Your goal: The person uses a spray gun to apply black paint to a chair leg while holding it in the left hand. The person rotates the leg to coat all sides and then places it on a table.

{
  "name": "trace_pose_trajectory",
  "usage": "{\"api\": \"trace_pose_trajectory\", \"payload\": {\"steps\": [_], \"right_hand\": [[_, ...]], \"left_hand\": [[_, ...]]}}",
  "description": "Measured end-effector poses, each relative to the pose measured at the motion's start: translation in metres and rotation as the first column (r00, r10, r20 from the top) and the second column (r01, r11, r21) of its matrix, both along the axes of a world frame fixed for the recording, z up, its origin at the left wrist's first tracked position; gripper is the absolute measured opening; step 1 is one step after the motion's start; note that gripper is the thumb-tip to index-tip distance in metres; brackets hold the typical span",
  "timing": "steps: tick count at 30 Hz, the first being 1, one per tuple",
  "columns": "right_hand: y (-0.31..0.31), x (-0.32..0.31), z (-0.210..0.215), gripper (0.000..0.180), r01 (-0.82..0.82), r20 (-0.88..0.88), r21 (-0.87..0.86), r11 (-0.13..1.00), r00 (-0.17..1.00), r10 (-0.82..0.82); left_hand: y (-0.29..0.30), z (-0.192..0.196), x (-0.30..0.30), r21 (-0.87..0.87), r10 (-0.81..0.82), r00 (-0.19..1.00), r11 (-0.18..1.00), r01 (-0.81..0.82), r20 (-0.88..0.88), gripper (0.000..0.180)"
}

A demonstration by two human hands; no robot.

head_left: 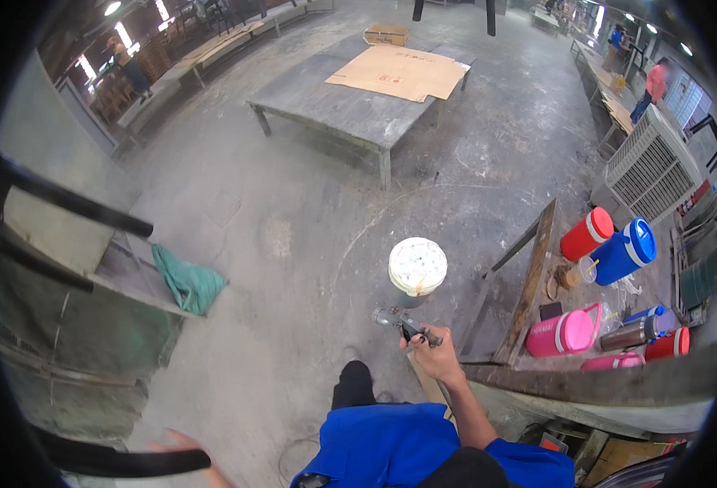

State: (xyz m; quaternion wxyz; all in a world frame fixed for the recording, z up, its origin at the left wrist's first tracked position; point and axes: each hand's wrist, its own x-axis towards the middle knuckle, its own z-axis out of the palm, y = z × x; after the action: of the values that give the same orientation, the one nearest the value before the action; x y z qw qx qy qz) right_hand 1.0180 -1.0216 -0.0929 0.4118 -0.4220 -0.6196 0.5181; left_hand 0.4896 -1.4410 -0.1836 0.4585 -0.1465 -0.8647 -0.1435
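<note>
Printed lettering is carried by a tan cardboard sheet (399, 71), laid flat on a low grey table (326, 118), and by a small cardboard box (387, 35) set behind it. Pale lettering is also shown on the side of a pink insulated jug (566, 332).

A metal hand tool (407, 325) with a rounded grey head is gripped in the right hand (436, 358), the fingers wrapped around its dark handle. It is held just on the near side of a round bucket (418, 268), which is set on the scuffed concrete floor (293, 276). The bucket's white top is speckled with grey; whether lid or contents are seen cannot be told. The left hand (183, 442) is blurred and partly hidden by a black bar (131, 463), so its grip cannot be told.

On a wood-edged table (547, 244) to the right, a red jug (586, 234), a blue jug (623, 252), a clear cup (578, 275) of brownish drink with a yellow straw, and a brushed-steel bottle (628, 333) are gathered. A crumpled green sack (189, 281) is seen at left, and a louvred air cooler (651, 167) at right.
</note>
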Motion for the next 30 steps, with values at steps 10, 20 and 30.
{"api": "trace_pose_trajectory", "payload": {"steps": [10,20,30], "right_hand": [[0.194,0.029,0.001,0.090,0.200,0.124,-0.132,0.971,0.975,-0.185],[0.333,0.105,0.008,0.093,0.684,0.010,-0.189,0.705,0.719,-0.695],[0.441,0.216,0.010,0.084,0.838,0.115,-0.132,0.530,0.544,-0.831]], "left_hand": [[0.273,-0.308,0.230,-0.082,0.444,-0.275,0.633,0.770,0.853,0.052],[0.709,-0.236,0.024,-0.252,0.331,0.044,0.617,0.746,0.943,0.054],[1.214,-0.015,0.305,0.651,-0.727,-0.379,0.122,0.750,0.573,0.037]]}}
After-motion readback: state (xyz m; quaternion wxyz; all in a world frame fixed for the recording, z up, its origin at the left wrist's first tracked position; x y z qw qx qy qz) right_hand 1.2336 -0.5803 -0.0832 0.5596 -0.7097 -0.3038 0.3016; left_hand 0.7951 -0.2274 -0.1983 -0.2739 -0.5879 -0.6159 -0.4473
